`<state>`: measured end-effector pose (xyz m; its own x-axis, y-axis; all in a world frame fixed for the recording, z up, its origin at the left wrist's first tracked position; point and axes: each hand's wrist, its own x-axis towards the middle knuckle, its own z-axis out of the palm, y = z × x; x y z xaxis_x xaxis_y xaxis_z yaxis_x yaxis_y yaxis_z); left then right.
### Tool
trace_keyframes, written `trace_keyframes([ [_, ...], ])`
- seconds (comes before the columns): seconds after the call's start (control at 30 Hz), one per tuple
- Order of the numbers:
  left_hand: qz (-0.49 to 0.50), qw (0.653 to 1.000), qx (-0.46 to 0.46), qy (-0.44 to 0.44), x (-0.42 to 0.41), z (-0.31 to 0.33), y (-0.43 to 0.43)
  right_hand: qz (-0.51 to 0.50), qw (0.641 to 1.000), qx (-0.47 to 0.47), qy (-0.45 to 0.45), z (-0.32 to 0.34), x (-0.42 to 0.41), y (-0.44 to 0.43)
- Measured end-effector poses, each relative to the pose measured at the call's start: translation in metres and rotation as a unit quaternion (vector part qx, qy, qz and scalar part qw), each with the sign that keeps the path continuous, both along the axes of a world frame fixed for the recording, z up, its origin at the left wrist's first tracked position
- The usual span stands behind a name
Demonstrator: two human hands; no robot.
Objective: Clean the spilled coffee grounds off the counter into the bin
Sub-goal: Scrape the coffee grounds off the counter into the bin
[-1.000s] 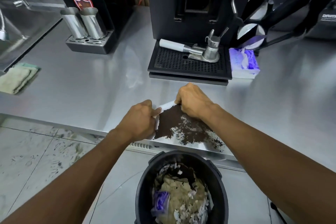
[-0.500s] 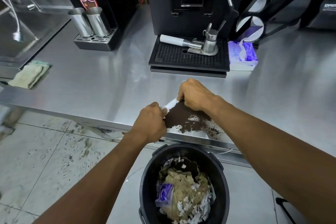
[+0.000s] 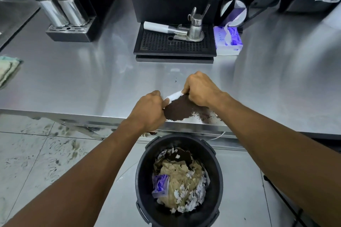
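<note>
1. The fingers (image 3: 159,96) of the left hand (image 3: 147,108) are curled and clamped on one end of a white paper (image 3: 174,96). Those of the right hand (image 3: 201,88) pinch the other end. Two hands, one paper.
2. The paper is stretched between the two sets of fingers, with its lower edge seemingly on the table (image 3: 92,83). Held this way it likely works as a scraper, wide enough to push the whole spill at once.
3. Just nearside of the fingers lies the grounds (image 3: 178,110): one dense dark heap touching the paper and reaching almost to the table's front edge.
4. One thin scatter (image 3: 208,116) trails under the right wrist, outside the paper's span. A few specks (image 3: 175,80) sit beyond the fingers. Both look likely to need another pass.
5. Below the fingers, on the floor, stands one black bin (image 3: 142,162), right under the heap, so that what goes over the edge should drop in. It already holds crumpled paper and dark grounds.
6. Far beyond the fingers: one drip tray (image 3: 175,44), one tissue pack (image 3: 227,40) and two steel cups (image 3: 62,9). One cloth (image 3: 8,68) lies far to their left.
</note>
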<state>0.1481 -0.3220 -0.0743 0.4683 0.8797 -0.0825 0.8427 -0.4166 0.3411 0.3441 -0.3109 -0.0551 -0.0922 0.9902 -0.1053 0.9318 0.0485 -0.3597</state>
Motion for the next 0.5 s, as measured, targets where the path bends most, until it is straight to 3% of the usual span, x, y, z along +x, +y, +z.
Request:
trace_keyframes([
  [0.5, -0.052, 0.998, -0.007, -0.021, 0.006, 0.0, -0.003, -0.075, 0.997, 0.011, -0.004, -0.006, 0.007, -0.031],
])
